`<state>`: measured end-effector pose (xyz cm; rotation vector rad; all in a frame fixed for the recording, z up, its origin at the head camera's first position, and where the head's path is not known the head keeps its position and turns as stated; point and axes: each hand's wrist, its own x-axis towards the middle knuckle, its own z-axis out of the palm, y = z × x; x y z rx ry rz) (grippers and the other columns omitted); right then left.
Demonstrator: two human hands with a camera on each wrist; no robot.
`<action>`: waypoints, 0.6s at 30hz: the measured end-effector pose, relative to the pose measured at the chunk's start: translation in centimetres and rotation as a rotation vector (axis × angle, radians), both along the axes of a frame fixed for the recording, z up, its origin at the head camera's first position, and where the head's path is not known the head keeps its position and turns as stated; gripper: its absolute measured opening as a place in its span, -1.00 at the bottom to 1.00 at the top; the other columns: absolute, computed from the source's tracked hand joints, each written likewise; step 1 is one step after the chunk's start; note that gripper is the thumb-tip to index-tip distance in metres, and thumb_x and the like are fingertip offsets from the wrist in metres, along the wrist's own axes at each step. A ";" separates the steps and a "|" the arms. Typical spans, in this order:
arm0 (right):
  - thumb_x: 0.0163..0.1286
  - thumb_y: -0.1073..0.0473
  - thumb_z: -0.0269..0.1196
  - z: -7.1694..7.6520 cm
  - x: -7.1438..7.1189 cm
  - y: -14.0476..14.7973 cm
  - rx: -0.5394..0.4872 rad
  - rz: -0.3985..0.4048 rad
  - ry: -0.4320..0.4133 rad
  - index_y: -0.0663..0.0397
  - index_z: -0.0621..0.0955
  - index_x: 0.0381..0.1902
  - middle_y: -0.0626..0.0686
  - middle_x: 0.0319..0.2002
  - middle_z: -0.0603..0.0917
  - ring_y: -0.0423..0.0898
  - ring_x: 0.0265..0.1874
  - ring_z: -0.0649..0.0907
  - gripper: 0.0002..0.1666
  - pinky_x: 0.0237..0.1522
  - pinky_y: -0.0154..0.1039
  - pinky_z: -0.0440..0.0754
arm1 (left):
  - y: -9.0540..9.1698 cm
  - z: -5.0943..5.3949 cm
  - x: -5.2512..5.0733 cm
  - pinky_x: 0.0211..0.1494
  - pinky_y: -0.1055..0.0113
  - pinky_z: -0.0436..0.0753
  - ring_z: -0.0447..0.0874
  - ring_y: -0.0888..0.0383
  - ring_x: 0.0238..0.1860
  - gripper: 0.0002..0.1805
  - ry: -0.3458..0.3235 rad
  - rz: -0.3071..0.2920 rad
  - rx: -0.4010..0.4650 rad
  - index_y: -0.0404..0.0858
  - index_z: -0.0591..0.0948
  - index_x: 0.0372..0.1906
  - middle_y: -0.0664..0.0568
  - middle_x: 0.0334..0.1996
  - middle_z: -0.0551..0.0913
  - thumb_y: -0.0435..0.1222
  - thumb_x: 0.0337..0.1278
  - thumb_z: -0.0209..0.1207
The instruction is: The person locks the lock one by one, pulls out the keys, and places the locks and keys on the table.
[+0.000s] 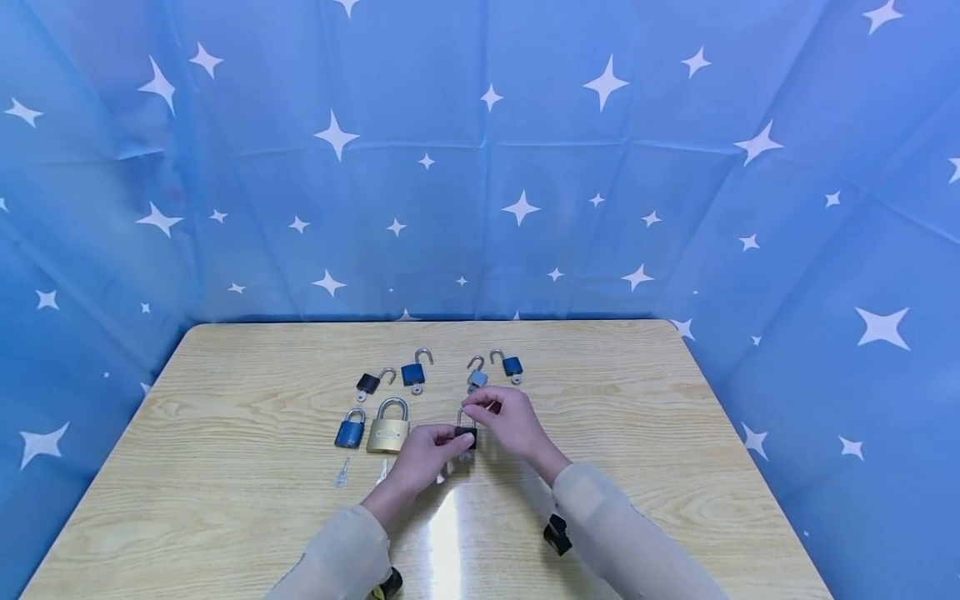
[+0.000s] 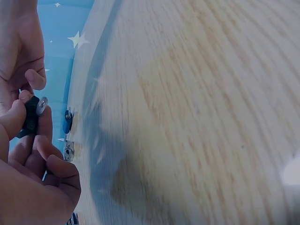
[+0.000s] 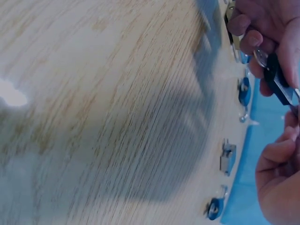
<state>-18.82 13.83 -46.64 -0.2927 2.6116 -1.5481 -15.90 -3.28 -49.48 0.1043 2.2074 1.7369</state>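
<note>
A small black padlock point(image 1: 466, 437) is held above the table by my left hand point(image 1: 424, 458), thumb on its near face and fingers behind. A round-headed key point(image 2: 42, 106) sticks out of its bottom, seen in both wrist views. My right hand point(image 1: 513, 419) pinches the padlock's metal shackle point(image 1: 460, 415) from above. In the head view, it cannot be told whether the shackle is locked in. Behind the hands lies a grey padlock point(image 1: 477, 378) with its shackle raised and a key in it. A large brass padlock point(image 1: 387, 436) lies left of my left hand, its shackle closed.
Farther back lie a black padlock point(image 1: 367, 383) and two blue padlocks point(image 1: 412, 374) point(image 1: 512, 367), all with shackles swung out and keys in. A closed blue padlock point(image 1: 349, 433) lies beside the brass one. Two loose keys point(image 1: 342, 474) lie nearer. A starred blue curtain point(image 1: 480, 167) borders the table point(image 1: 225, 500).
</note>
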 end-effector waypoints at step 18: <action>0.27 0.32 0.32 -0.3 0.9 -1.8 0.057 -0.065 0.096 0.03 0.65 -0.44 0.00 -0.46 0.63 -0.22 -0.52 0.49 -0.89 -0.47 -0.39 0.45 | 0.4 -0.4 0.1 -0.62 0.47 0.22 0.26 0.28 -0.65 -0.77 0.000 0.092 0.008 -0.28 0.71 -0.37 0.14 -0.67 0.52 -0.16 0.19 0.28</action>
